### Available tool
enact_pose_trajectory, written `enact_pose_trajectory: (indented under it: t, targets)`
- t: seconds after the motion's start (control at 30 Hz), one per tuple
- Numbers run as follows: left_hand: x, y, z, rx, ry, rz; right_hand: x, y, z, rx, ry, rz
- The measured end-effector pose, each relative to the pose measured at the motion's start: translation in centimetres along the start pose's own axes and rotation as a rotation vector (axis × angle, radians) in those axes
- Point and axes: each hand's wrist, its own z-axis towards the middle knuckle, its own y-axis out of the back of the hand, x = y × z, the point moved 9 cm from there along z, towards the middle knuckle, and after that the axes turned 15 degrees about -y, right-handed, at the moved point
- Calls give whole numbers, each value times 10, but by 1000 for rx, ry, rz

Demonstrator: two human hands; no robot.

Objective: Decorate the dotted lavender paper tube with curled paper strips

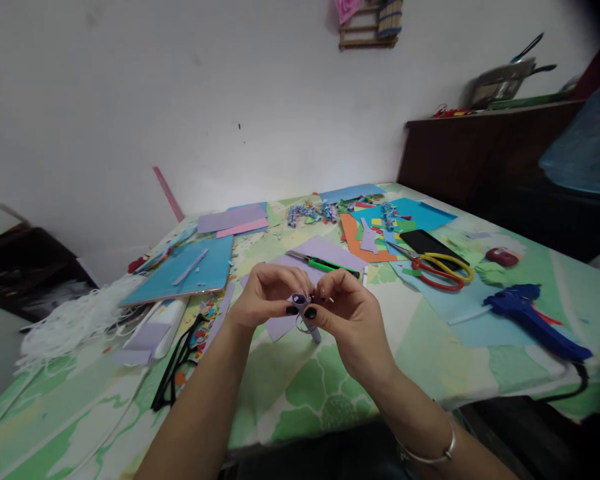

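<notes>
Between both hands is a small rolled tube of purple paper (312, 328), tilted, with its open end toward the top and a thin curled strip beside it. My left hand (270, 293) pinches the upper end from the left. Thumb and fingers of my right hand (353, 313) are closed on the same tube from the right; a small pale tip shows by those fingertips, too small to name. Just beyond the hands, a green utility knife (325, 264) lies on purple paper sheets (330, 248).
To the right lie red-and-yellow scissors (437, 267), a black phone (425, 243) and a blue glue gun (530, 320) with its cord. Finished-looking paper rolls (330, 211) sit at the back. On the left are a blue sheet stack (190, 267), black glasses (177, 367) and white cord (80, 320).
</notes>
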Motion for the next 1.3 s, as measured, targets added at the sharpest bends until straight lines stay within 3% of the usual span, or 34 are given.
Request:
enact_pose_trajectory:
  t: [0.13,0.3,0.53,0.83,1.3]
  targets:
    - [2,6,0,-42,-12,23,20,7,-16,-144,242,-258]
    - [3,7,-1,-42,-12,13,43,-4,-43,-264,588,-638]
    - [4,9,-2,-64,-8,37,45,-19,-58,-353,784,-866]
    - [3,10,-2,-72,-2,43,43,-21,-59,-458,770,-791]
    - [0,16,0,-117,-33,92,31,-3,-34,-350,365,-406]
